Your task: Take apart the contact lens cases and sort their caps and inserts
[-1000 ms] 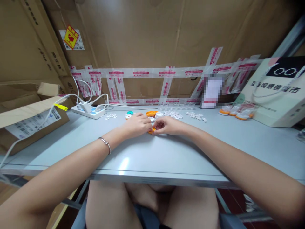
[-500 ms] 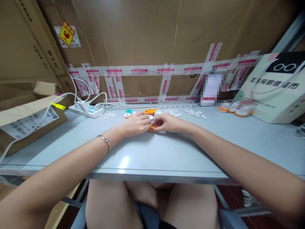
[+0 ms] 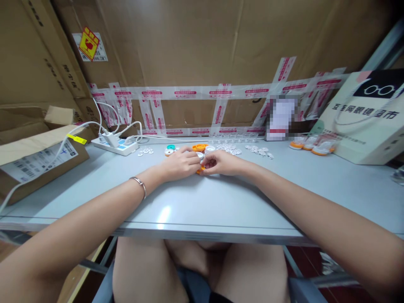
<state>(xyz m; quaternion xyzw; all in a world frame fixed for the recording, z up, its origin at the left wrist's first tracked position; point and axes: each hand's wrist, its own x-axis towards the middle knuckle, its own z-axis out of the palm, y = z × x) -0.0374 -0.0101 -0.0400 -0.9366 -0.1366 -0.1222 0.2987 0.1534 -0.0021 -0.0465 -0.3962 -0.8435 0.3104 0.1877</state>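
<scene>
My left hand [image 3: 180,163] and my right hand [image 3: 221,163] meet at the middle of the grey table [image 3: 202,202], fingers curled together around a small orange and white round case [image 3: 200,169]. Only a sliver of that case shows between the fingertips. Just behind the hands lie an orange lid [image 3: 199,147], a white cap [image 3: 209,149] and a teal and white case [image 3: 171,148]. A silver bangle [image 3: 139,185] circles my left wrist.
Several small white parts [image 3: 232,149] lie scattered behind the hands. A white power strip [image 3: 114,146] with cables sits at the back left beside a cardboard box [image 3: 34,160]. Bagged orange cases [image 3: 312,146] and a printed paper bag [image 3: 366,118] stand at the right. Taped cardboard walls the back.
The hands have stayed together on the small case, with only slight finger movement. The view has shifted a little.
</scene>
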